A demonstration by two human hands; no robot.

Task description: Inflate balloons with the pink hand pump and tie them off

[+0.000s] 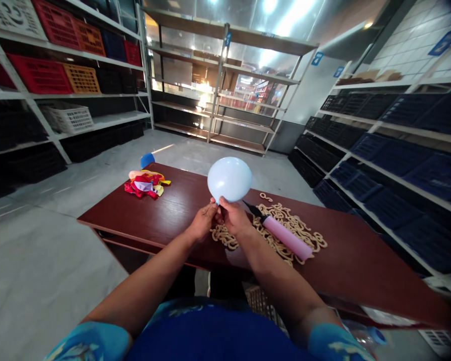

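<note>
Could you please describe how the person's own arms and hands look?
The left hand and the right hand are bare, without gloves; no ring or watch shows. The forearms are uncovered. The short sleeves on the upper arms are turquoise with a pale pattern.

Inflated pale-blue balloon (229, 178) (round, neck down) above the table.

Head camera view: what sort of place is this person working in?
Probably a storeroom or warehouse: tall metal shelving racks hold red and orange plastic crates and dark blue plastic crates, above a bare grey concrete floor. The left hand and right hand pinch a pale blue round balloon.
</note>
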